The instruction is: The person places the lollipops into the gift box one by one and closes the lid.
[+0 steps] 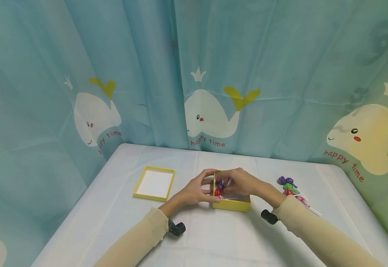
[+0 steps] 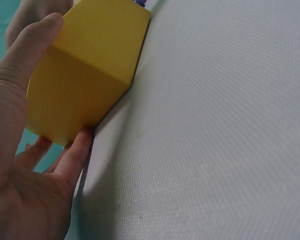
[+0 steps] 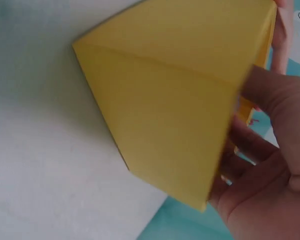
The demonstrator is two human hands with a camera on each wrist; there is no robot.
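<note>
A yellow open box (image 1: 231, 205) sits on the table with red and purple lollipops (image 1: 218, 192) inside at its left. My left hand (image 1: 194, 190) holds the box by its left side, thumb toward the near corner and fingers spread along the wall. In the left wrist view, the thumb and fingertips (image 2: 76, 156) touch the yellow walls. My right hand (image 1: 242, 181) reaches down into the box, its thumb and fingers pinching at a purple lollipop. In the right wrist view, the box wall hides the right fingertips.
A shallow yellow lid (image 1: 154, 183) with a white inside lies to the left of the box. Several loose lollipops (image 1: 288, 188), purple, green, red and pink, lie at the right, their white sticks pointing nearer. A blue whale-print curtain (image 1: 153, 74) hangs behind the table (image 1: 214, 241).
</note>
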